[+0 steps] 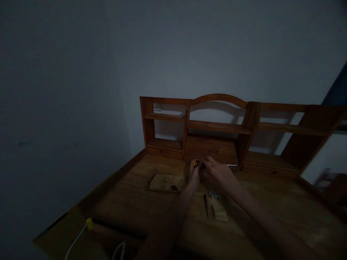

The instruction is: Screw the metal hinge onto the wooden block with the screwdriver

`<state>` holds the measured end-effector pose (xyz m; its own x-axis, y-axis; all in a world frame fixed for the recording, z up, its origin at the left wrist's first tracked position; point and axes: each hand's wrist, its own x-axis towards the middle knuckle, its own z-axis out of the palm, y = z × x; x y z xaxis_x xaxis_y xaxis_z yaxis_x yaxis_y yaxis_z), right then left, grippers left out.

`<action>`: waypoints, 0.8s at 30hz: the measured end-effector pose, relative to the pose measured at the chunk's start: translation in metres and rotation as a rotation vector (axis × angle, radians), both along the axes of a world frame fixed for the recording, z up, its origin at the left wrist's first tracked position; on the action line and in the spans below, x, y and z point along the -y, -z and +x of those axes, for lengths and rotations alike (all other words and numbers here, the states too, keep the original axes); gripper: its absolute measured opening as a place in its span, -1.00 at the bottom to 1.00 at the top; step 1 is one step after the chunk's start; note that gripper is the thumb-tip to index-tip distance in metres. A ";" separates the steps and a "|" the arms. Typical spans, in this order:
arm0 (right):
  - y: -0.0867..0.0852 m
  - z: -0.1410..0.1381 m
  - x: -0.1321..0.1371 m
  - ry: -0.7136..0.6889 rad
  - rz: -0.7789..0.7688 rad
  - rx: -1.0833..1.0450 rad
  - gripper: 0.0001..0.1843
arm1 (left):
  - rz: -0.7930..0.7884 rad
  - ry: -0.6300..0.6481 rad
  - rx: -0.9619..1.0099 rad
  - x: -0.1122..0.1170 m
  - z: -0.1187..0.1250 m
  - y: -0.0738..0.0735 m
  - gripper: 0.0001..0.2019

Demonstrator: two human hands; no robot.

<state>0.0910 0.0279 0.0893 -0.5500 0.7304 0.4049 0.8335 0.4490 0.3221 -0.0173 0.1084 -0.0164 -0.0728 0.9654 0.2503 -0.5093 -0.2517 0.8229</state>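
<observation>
Both hands are raised close together over the wooden surface, in front of the shelf unit. My left hand is closed around a small black and yellow object, whose kind is too dark to tell. Right beside it, my right hand is closed, with a bit of yellow showing at its fingers. A thin, dim strip seems to rise from between the hands. Below and left of them lies a flat, light wooden board with a dark patch. A smaller wooden piece with metal parts lies under my right forearm.
A wooden shelf unit with an arched top stands along the wall behind the wooden surface. At the lower left, a white cord with a yellow end hangs over an edge. The room is dim.
</observation>
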 end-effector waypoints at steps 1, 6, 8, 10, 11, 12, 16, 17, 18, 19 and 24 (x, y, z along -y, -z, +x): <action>0.011 0.011 -0.003 0.039 -0.004 0.015 -0.62 | 0.002 -0.005 -0.006 0.000 0.003 0.000 -0.69; 0.046 0.060 -0.013 0.285 -0.036 0.035 -0.50 | 0.145 0.007 -0.230 0.022 0.021 -0.002 -0.64; 0.052 0.076 -0.013 0.322 -0.063 0.015 -0.47 | 0.246 -0.001 -0.341 0.036 0.028 -0.006 -0.64; 0.056 0.088 -0.010 0.338 -0.070 -0.039 -0.46 | 0.332 0.007 -0.430 0.049 0.033 -0.010 -0.64; 0.059 0.092 -0.007 0.347 -0.068 -0.069 -0.46 | 0.380 0.010 -0.482 0.054 0.035 -0.012 -0.64; 0.062 0.097 -0.005 0.356 -0.064 -0.096 -0.46 | 0.439 0.017 -0.544 0.058 0.035 -0.014 -0.64; 0.081 0.112 0.001 0.263 -0.038 -0.160 -0.47 | 0.661 0.142 -0.736 0.064 0.032 -0.015 -0.51; 0.086 0.116 0.001 0.224 -0.020 -0.191 -0.51 | 0.680 0.191 -0.748 0.063 0.031 -0.014 -0.45; 0.090 0.119 0.000 0.189 -0.003 -0.225 -0.56 | 0.672 0.239 -0.733 0.060 0.030 -0.012 -0.42; 0.092 0.122 0.000 0.171 0.017 -0.266 -0.58 | 0.633 0.282 -0.691 0.056 0.028 -0.011 -0.42; 0.089 0.125 0.005 0.094 0.065 -0.594 -0.46 | 0.319 0.260 -0.571 0.034 0.009 -0.012 -0.41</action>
<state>0.2163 0.0234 -0.0001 -0.1501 0.7281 0.6688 0.9143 0.3597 -0.1865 -0.0084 0.0744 -0.0040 0.3773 0.8068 0.4547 -0.0964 -0.4541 0.8857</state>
